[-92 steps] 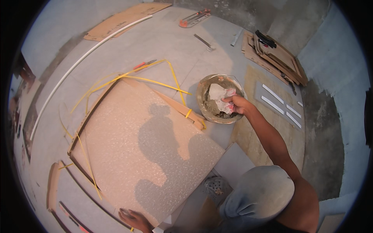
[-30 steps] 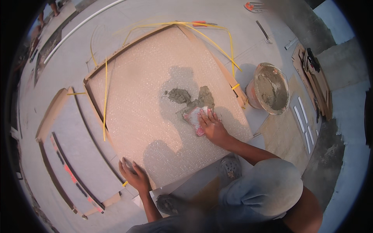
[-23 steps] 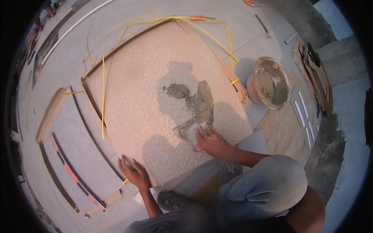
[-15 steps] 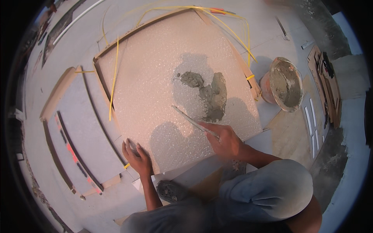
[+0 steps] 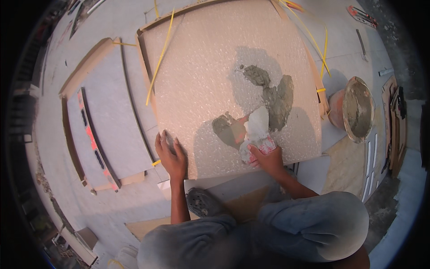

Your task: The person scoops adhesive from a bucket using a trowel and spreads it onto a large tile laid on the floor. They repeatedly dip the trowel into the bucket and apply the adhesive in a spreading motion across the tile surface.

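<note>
While new mud (image 5: 223,127) sits left of its fingers (image 5: 255,151), the right hand (image 5: 270,160) grips the scraper (image 5: 258,127); the left hand (image 5: 173,159) lies loose.

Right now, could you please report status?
Right hand gripping scraper. Left hand at near corner of speckled tile. Mortar patches on tile. Yellow strap over tile's left edge.
</note>
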`<state>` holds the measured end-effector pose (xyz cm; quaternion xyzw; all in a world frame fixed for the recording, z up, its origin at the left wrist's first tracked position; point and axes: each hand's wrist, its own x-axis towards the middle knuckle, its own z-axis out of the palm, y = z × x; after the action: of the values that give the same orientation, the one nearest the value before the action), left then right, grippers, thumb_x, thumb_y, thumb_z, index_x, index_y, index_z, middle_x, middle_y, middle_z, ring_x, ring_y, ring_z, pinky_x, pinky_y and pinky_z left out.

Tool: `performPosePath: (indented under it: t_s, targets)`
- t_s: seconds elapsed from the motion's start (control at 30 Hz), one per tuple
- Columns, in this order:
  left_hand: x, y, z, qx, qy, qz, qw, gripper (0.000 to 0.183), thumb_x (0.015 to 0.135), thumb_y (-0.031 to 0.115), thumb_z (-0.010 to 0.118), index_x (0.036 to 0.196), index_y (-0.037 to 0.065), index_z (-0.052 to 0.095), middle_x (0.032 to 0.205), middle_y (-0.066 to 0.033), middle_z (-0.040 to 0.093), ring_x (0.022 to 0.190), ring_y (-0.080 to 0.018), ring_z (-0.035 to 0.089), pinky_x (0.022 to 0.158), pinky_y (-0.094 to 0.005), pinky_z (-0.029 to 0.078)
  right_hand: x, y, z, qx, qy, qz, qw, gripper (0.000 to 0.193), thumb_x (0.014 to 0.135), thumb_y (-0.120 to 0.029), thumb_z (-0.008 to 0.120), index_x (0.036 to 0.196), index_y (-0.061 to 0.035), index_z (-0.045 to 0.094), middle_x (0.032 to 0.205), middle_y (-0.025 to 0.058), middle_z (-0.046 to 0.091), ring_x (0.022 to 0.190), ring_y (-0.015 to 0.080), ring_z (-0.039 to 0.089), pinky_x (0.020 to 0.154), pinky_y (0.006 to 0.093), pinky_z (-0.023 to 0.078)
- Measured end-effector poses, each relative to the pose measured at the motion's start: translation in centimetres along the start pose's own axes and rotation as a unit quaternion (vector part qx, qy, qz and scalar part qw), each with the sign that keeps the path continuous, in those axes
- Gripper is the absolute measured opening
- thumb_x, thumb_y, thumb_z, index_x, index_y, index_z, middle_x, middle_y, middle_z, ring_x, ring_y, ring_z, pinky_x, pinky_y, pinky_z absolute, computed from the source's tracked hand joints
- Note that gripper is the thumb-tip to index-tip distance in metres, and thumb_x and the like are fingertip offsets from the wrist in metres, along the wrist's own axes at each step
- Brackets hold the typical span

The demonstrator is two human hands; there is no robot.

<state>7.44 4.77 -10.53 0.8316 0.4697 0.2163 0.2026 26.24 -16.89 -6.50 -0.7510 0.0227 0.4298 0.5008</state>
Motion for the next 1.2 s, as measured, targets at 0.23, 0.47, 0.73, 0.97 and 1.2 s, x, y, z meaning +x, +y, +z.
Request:
performPosePath:
  t_s: [0.23,0.47,0.73,0.97,1.2]
  targets:
    - [0.2,0.4,-0.2,-0.007,-0.016,-0.009,1.0,0.043,0.095,0.017,0.055,0.134,-0.001,0.048,0.137,-0.0268,0.042,0.127,-0.0421,0.042,0.105,-0.0459,0.036,-2.1,1.3,-3.6,-0.064,0.04,0.046,0.996,0.033,0.082,-0.022,0.077,0.094,0.0058,0.066,0.072,0.0113,0.068,0.05,0.0139,0.063,0.043,0.0257,0.049]
    - [0.4,0.2,0.3,-0.033,-0.027,-0.004,0.999,0.043,0.095,0.018,0.056,0.134,0.0,0.048,0.138,-0.0255,0.042,0.127,-0.0409,0.043,0.105,-0.0455,0.036,-2.2,0.9,-9.3,-0.195,0.031,0.051,0.979,0.036,0.08,-0.026,0.078,0.086,0.0072,0.066,0.065,0.0113,0.068,0.05,0.0141,0.065,0.045,0.0272,0.05]
    - [0.4,-0.1,-0.4,-0.051,-0.033,-0.023,0.998,0.043,0.095,0.017,0.057,0.134,0.001,0.048,0.139,-0.0228,0.042,0.129,-0.0389,0.042,0.106,-0.0448,0.036,-1.3,-2.1,-15.6,-0.456,0.068,0.034,0.887,0.04,0.075,-0.033,0.079,0.075,0.0053,0.067,0.061,0.0125,0.067,0.052,0.0185,0.067,0.055,0.0323,0.054]
    - [0.3,-0.2,-0.4,-0.039,-0.037,-0.037,0.998,0.043,0.096,0.018,0.055,0.135,0.002,0.047,0.14,-0.0226,0.041,0.13,-0.0391,0.041,0.107,-0.0453,0.035,-1.3,-7.9,-20.7,-0.322,0.06,-0.171,0.929,0.036,0.078,-0.029,0.077,0.086,0.0046,0.069,0.067,0.0123,0.067,0.057,0.0175,0.066,0.058,0.031,0.053]
    - [0.4,0.7,0.3,-0.05,-0.024,-0.024,0.998,0.044,0.095,0.018,0.056,0.135,0.001,0.048,0.14,-0.0225,0.042,0.13,-0.0385,0.041,0.108,-0.0449,0.033,1.8,-10.3,-19.4,-0.42,0.064,-0.066,0.903,0.036,0.082,-0.028,0.075,0.096,0.0035,0.068,0.078,0.0099,0.068,0.067,0.0141,0.064,0.064,0.0293,0.051]
